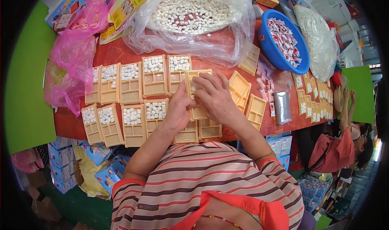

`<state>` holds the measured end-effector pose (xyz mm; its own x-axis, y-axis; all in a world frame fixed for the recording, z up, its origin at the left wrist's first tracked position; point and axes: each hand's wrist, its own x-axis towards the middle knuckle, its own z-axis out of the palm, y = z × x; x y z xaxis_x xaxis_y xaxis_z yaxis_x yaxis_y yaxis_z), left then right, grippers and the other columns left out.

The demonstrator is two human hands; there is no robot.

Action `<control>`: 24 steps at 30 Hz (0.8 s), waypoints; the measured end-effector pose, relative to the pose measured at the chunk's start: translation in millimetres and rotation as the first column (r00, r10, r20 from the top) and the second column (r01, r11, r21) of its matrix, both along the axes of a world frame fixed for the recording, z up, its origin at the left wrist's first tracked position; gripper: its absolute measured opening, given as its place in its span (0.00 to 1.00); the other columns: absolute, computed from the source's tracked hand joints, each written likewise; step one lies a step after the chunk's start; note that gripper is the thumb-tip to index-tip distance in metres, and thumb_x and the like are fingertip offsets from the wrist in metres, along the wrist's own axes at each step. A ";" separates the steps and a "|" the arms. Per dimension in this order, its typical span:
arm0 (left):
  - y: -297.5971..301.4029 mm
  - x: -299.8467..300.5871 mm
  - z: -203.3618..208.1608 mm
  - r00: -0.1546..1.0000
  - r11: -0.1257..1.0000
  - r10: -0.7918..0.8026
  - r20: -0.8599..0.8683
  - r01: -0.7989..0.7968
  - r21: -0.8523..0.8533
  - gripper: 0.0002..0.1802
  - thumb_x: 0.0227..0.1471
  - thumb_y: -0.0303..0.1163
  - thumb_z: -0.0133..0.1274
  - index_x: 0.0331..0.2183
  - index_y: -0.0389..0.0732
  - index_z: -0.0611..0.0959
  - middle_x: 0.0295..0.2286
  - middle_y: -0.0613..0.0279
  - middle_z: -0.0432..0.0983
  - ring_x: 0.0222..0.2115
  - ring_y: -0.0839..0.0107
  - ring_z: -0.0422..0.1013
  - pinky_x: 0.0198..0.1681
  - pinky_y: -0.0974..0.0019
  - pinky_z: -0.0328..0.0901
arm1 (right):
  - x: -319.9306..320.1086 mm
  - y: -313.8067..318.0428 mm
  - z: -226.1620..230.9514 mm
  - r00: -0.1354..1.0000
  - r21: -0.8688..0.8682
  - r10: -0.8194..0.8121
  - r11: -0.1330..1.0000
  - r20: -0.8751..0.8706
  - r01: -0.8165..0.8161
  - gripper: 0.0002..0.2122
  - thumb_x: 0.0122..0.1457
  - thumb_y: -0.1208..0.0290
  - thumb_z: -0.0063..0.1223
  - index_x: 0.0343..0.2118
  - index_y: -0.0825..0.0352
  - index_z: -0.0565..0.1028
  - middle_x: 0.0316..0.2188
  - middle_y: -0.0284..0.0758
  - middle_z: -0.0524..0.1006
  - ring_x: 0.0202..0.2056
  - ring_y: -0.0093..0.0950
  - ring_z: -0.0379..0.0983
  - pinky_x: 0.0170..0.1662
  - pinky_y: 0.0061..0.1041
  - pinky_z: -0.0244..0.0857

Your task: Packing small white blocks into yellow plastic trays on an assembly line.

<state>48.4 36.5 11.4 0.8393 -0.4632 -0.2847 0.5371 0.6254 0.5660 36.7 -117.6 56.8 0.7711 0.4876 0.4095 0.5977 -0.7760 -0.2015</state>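
Striped shirt (206, 173) cloth lies closest to me, below both hands. I have the left hand (178, 108) half closed on the left edge of a cream tray (197, 113), its fingers mostly hidden; the right hand (215, 98) bends its fingers over that tray, and I can't tell whether they pinch anything. Left of the hands, trays with white cubes (129, 71) line the red desk (69, 128); beyond and right of the right hand sits a blue basin (298, 67).

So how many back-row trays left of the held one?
5, from left: first tray, second tray, third tray, fourth tray, fifth tray partly hidden by the left hand. Others may be hidden.
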 end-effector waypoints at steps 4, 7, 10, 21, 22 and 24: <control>3.3 0.3 -3.8 0.998 0.998 -0.054 0.009 0.054 -0.013 0.43 0.37 0.11 0.40 0.59 0.39 0.56 0.48 0.60 0.64 0.43 0.71 0.65 0.39 0.72 0.66 | 0.3 0.6 -3.3 0.999 -0.032 -0.021 0.999 -0.041 0.020 0.08 0.46 0.71 0.55 0.30 0.64 0.72 0.48 0.36 0.69 0.55 0.34 0.61 0.60 0.46 0.42; 4.0 0.5 -5.0 0.999 0.999 -0.027 -0.025 0.026 -0.025 0.41 0.38 0.10 0.40 0.58 0.39 0.58 0.48 0.61 0.64 0.43 0.72 0.65 0.38 0.73 0.65 | 1.8 2.0 -2.3 0.998 0.031 -0.027 0.999 -0.055 0.029 0.08 0.46 0.73 0.55 0.30 0.64 0.72 0.47 0.36 0.70 0.53 0.34 0.62 0.59 0.44 0.43; 3.3 1.7 2.1 0.999 0.997 -0.032 -0.008 0.031 -0.066 0.40 0.38 0.09 0.39 0.57 0.39 0.60 0.49 0.60 0.65 0.44 0.72 0.65 0.40 0.73 0.65 | 3.0 -4.3 -0.2 0.997 0.135 -0.052 0.989 -0.054 0.059 0.08 0.46 0.74 0.55 0.31 0.64 0.72 0.46 0.36 0.70 0.52 0.35 0.63 0.58 0.43 0.45; -0.4 -4.4 0.0 0.999 0.998 -0.017 -0.047 0.015 -0.056 0.41 0.38 0.10 0.38 0.58 0.39 0.59 0.50 0.60 0.65 0.48 0.70 0.65 0.45 0.73 0.64 | -3.3 1.4 5.9 0.997 0.094 -0.055 0.994 -0.051 0.059 0.08 0.47 0.73 0.55 0.31 0.63 0.73 0.48 0.37 0.69 0.54 0.35 0.61 0.60 0.45 0.43; -0.2 -5.2 1.3 0.999 0.998 -0.021 -0.046 0.018 -0.056 0.41 0.38 0.10 0.38 0.58 0.39 0.59 0.50 0.60 0.65 0.48 0.71 0.65 0.44 0.73 0.64 | -3.4 1.9 2.3 0.998 0.037 -0.026 0.999 -0.062 0.028 0.08 0.47 0.72 0.55 0.31 0.63 0.73 0.49 0.38 0.68 0.55 0.35 0.60 0.60 0.45 0.43; 3.6 -4.0 -5.2 0.998 0.996 -0.059 -0.034 0.056 -0.069 0.42 0.38 0.10 0.38 0.59 0.39 0.58 0.50 0.60 0.65 0.47 0.72 0.65 0.43 0.74 0.64 | -2.8 1.4 -1.1 0.997 -0.020 0.003 1.000 -0.072 -0.004 0.07 0.47 0.71 0.55 0.31 0.63 0.73 0.50 0.38 0.68 0.56 0.35 0.59 0.61 0.46 0.42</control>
